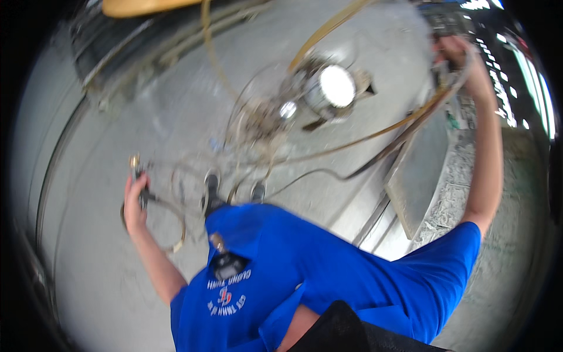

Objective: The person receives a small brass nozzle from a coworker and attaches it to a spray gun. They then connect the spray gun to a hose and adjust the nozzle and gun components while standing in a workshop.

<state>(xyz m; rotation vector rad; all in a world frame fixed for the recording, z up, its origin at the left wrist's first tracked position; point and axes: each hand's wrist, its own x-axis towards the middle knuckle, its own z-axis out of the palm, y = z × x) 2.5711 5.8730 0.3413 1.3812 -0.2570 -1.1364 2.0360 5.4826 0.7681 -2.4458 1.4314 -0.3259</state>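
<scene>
Floor: pale grey concrete floor, bare on the left and near side; picture is motion-blurred.
Far left: dark machine base with metal rails along the far edge; a tan rounded object sits at the top rim, kind not clear.
Left hand: left hand raised at mid-left, fingers curled shut around a small dark metal fitting with a brass-coloured end; the brass tip stands just above the fist.
Hose at left hand: thin tan hose loop hangs from the fitting, curving below and right of the hand.
Centre: tangle of thin tan and grey hoses lies on the floor beyond two dark shoes.
Centre far: round shiny metal drum with bright glare rests on the floor, touching the tangle's far right side.
Shirt: blue short-sleeved shirt fills the near centre; a white and red printed chest emblem at its left, a small dark clipped device just above it.
Right: flat grey metal sheet leans by a rough grey ledge.
Right hand: right hand held up at far right, closed on a bundle of tan and dark hoses that runs down-left toward the tangle.
</scene>
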